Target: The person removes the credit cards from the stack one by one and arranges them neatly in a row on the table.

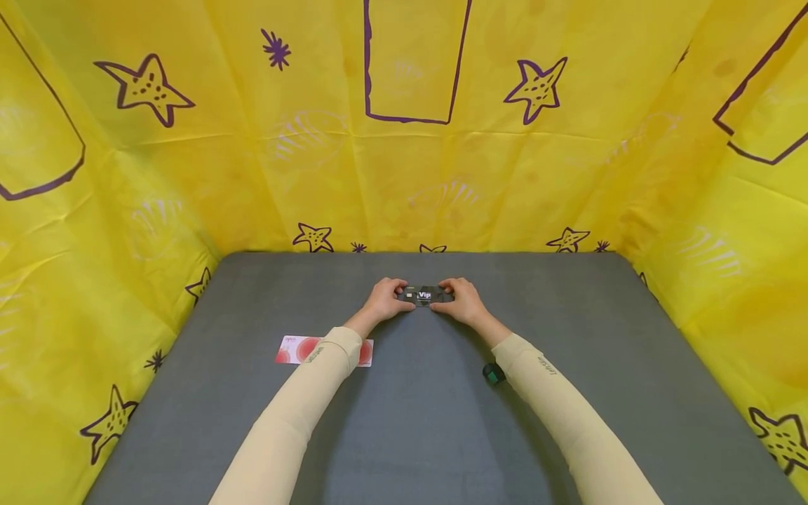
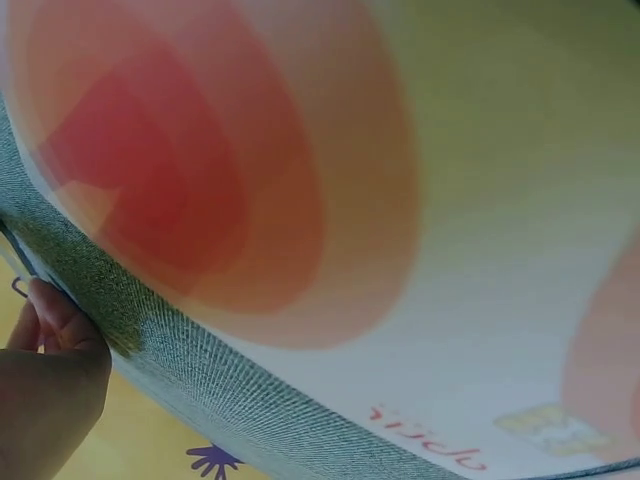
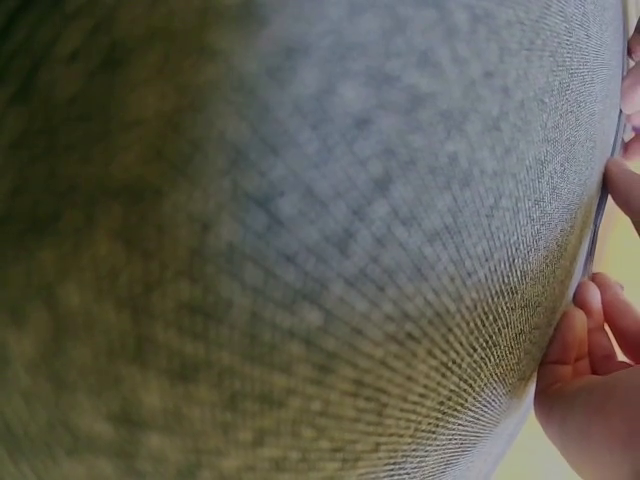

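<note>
A black card [image 1: 424, 295] printed with "Vip" and bearing a small chip is held between both hands near the back of the table. My left hand [image 1: 383, 299] pinches its left end, thumb at the near edge and fingers at the far edge. On the opposite end, my right hand [image 1: 465, 300] grips it the same way. In the left wrist view a white card [image 2: 480, 250] with red circles, red lettering and a chip fills most of the picture. That card lies on the table beneath my left forearm, partly covered by the sleeve in the head view.
A grey cloth-covered table [image 1: 416, 435] spreads under both arms. Yellow curtains [image 1: 240, 161] with purple starfish drawings rise along the back and both sides. Beside the right sleeve [image 1: 549, 393] sits a small dark item [image 1: 494, 373] with a green face.
</note>
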`<act>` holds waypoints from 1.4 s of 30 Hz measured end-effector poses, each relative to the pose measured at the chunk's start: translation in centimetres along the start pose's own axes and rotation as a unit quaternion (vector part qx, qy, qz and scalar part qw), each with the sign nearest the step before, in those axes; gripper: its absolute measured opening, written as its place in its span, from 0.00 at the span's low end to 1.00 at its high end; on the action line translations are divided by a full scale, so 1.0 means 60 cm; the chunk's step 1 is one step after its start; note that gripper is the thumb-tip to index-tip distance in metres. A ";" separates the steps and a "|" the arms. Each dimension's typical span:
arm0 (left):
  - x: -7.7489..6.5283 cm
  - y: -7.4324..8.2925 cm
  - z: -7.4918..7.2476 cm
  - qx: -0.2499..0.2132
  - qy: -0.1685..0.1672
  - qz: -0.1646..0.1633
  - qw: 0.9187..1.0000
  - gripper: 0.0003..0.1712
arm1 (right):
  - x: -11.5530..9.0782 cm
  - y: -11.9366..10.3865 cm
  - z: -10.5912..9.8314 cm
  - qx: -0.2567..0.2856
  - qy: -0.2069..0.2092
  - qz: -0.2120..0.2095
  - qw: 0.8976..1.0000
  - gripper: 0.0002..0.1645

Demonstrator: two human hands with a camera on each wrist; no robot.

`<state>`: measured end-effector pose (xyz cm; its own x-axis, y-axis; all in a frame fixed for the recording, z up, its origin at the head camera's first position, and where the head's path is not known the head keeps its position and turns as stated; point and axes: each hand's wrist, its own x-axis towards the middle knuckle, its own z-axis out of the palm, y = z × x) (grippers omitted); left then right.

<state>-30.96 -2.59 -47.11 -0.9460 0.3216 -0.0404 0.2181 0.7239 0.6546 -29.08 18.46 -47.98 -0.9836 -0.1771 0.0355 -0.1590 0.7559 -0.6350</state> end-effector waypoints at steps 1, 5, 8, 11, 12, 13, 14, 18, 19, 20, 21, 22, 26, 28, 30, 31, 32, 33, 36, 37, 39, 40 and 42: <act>0.000 0.000 0.001 -0.002 0.002 -0.001 1.000 0.30 | 0.000 0.001 0.000 0.005 0.003 -0.005 1.000 0.32; -0.001 -0.001 0.002 -0.012 0.010 -0.005 1.000 0.30 | -0.003 0.004 -0.001 0.022 0.019 -0.029 0.999 0.32; -0.002 -0.001 0.003 -0.021 0.016 -0.003 1.000 0.30 | -0.004 0.003 -0.002 0.031 0.024 -0.035 0.999 0.32; -0.004 -0.001 0.004 -0.031 0.023 -0.001 0.999 0.31 | -0.003 0.000 -0.003 0.035 0.019 -0.027 0.999 0.32; -0.004 -0.001 0.005 -0.035 0.027 0.000 0.999 0.31 | -0.002 0.000 -0.003 0.033 0.018 -0.026 0.999 0.32; -0.005 -0.001 0.005 -0.039 0.029 0.000 0.999 0.31 | -0.002 -0.002 -0.003 0.031 0.019 -0.026 0.999 0.32; -0.005 0.000 0.005 -0.043 0.033 0.001 0.999 0.31 | -0.001 -0.002 -0.003 0.030 0.018 -0.025 0.999 0.33; -0.007 0.001 0.005 -0.057 0.042 0.004 0.998 0.32 | -0.001 -0.004 -0.002 0.029 0.020 -0.024 0.999 0.34; -0.007 0.001 0.005 -0.059 0.042 0.004 0.997 0.32 | -0.002 -0.005 -0.002 0.032 0.020 -0.023 0.999 0.34; -0.008 0.001 0.005 -0.061 0.044 0.004 0.997 0.32 | -0.002 -0.006 -0.002 0.033 0.020 -0.023 0.999 0.34; -0.008 0.001 0.006 -0.061 0.044 0.004 0.997 0.32 | -0.003 -0.006 -0.001 0.035 0.020 -0.023 0.999 0.34; -0.009 0.001 0.006 -0.061 0.045 0.005 0.997 0.32 | -0.003 -0.007 -0.001 0.038 0.020 -0.023 0.999 0.34; -0.010 0.000 0.008 -0.056 0.042 0.003 0.998 0.32 | -0.005 -0.008 0.002 0.043 0.019 -0.020 0.999 0.34; -0.012 0.001 0.007 -0.054 0.040 0.000 0.998 0.32 | -0.005 -0.009 0.003 0.042 0.017 -0.018 0.999 0.34; -0.015 0.003 0.005 -0.053 0.040 0.000 0.998 0.32 | -0.006 -0.011 0.003 0.042 0.016 -0.020 0.999 0.34; -0.016 0.003 0.004 -0.051 0.040 0.001 0.998 0.32 | -0.007 -0.012 0.003 0.041 0.015 -0.022 0.999 0.34; -0.018 0.004 0.003 -0.051 0.040 0.003 0.998 0.32 | -0.008 -0.013 0.003 0.041 0.016 -0.024 0.999 0.34; -0.021 0.005 0.002 -0.050 0.041 0.007 0.998 0.32 | -0.010 -0.014 0.003 0.041 0.016 -0.026 0.999 0.34; -0.029 0.005 -0.001 -0.046 0.037 0.021 0.998 0.33 | -0.017 -0.015 0.001 0.043 0.016 -0.030 0.999 0.34; -0.032 0.005 -0.002 -0.046 0.036 0.025 0.998 0.33 | -0.020 -0.016 0.001 0.045 0.014 -0.029 0.998 0.34; -0.038 0.005 -0.003 -0.046 0.035 0.033 0.998 0.33 | -0.026 -0.017 0.000 0.048 0.012 -0.026 0.998 0.34; -0.041 0.004 -0.003 -0.045 0.035 0.038 0.998 0.33 | -0.029 -0.016 -0.001 0.050 0.013 -0.027 0.998 0.34; -0.046 0.005 -0.002 -0.045 0.038 0.044 0.997 0.33 | -0.034 -0.015 -0.001 0.052 0.015 -0.029 0.998 0.35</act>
<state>-28.31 -3.35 -46.72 -0.9405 0.3312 0.0756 0.2818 0.6364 0.7180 -26.96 18.17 -47.40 -0.9752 -0.1992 0.0964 -0.2078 0.6747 -0.7082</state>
